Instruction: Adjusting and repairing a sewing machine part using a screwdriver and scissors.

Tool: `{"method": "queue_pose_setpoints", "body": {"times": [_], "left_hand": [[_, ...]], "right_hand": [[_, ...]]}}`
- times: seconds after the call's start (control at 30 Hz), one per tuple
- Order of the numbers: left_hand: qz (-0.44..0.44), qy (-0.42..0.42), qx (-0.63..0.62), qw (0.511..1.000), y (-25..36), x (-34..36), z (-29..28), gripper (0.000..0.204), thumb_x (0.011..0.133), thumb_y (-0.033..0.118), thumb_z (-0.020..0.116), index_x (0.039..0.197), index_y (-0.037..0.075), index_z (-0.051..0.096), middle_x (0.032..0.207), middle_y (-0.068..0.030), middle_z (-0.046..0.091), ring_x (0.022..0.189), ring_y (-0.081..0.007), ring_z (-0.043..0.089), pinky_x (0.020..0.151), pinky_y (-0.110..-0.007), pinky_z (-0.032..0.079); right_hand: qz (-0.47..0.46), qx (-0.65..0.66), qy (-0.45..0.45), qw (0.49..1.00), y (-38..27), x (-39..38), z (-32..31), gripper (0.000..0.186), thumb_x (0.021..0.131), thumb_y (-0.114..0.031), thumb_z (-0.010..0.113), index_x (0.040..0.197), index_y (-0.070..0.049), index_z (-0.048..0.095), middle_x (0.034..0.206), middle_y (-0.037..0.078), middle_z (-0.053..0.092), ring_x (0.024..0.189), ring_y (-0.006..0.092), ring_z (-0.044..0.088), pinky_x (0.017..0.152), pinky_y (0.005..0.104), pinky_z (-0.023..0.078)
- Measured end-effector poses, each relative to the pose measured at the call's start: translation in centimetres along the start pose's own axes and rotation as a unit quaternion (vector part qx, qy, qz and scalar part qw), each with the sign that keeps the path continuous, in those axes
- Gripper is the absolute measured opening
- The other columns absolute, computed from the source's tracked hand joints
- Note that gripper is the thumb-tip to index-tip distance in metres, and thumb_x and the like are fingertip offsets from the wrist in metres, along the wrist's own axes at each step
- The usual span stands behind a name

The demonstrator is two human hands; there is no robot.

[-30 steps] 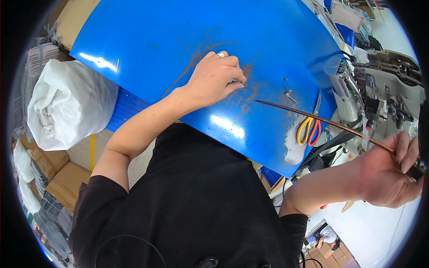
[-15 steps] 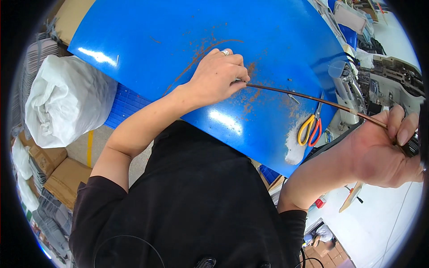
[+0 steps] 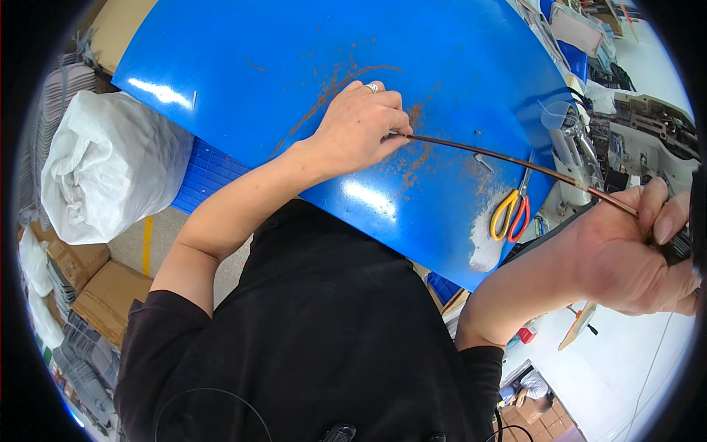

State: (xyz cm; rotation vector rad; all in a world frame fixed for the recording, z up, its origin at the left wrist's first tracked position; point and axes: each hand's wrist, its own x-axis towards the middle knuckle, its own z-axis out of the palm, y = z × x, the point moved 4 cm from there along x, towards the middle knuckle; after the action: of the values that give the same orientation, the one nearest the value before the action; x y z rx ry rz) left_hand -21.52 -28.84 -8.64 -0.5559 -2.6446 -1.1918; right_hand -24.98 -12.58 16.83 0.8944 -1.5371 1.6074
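My left hand [image 3: 357,125] is pinched around the tip of a long, thin brown rod [image 3: 493,157] above the blue table surface [image 3: 236,51]. My right hand [image 3: 633,258] grips the rod's other end at the far right, partly cut off by the picture's rim. Below the rod lie a small metal piece [image 3: 484,163] and scissors [image 3: 521,195] with red and yellow handles, beside a whitish patch [image 3: 484,247]. Reddish-brown powder [image 3: 412,166] is scattered near my left hand.
A large white sack [image 3: 107,169] is at the left beside cardboard boxes [image 3: 107,306] and stacked grey pieces [image 3: 66,125]. Metal machinery [image 3: 648,121] borders the table on the right. Another person [image 3: 530,387] appears small at the lower right.
My right hand and the rod have moved up and inward, bringing the rod's tip into my left fingers, which shifted slightly right. In the last half second little has moved.
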Motion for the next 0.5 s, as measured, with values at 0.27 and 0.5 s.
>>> {"method": "queue_pose_setpoints", "body": {"times": [0.27,0.5], "left_hand": [[-0.005,0.002,0.005,1.000,0.1,0.1,0.3,0.010,0.080,0.018,0.082,0.086,0.010,0.079,0.078,-0.0015,0.060,0.081,-0.0215,0.054,0.074,-0.038,0.040],[0.016,0.016,0.011,1.000,0.0,-0.2,0.8,0.008,0.081,0.016,0.081,0.084,0.010,0.078,0.081,-0.0022,0.062,0.083,-0.0222,0.057,0.074,-0.039,0.040]], "right_hand": [[0.058,-0.010,0.132,0.990,-0.5,-0.3,0.6,0.047,0.105,-0.026,0.060,0.145,-0.015,0.036,0.098,0.007,0.052,0.051,0.0083,0.045,0.031,0.0202,0.037],[0.035,0.124,-0.117,0.985,-0.7,1.1,0.3,0.041,0.104,-0.025,0.062,0.136,-0.004,0.047,0.101,0.008,0.054,0.065,0.0130,0.057,0.047,0.0258,0.052]]}}
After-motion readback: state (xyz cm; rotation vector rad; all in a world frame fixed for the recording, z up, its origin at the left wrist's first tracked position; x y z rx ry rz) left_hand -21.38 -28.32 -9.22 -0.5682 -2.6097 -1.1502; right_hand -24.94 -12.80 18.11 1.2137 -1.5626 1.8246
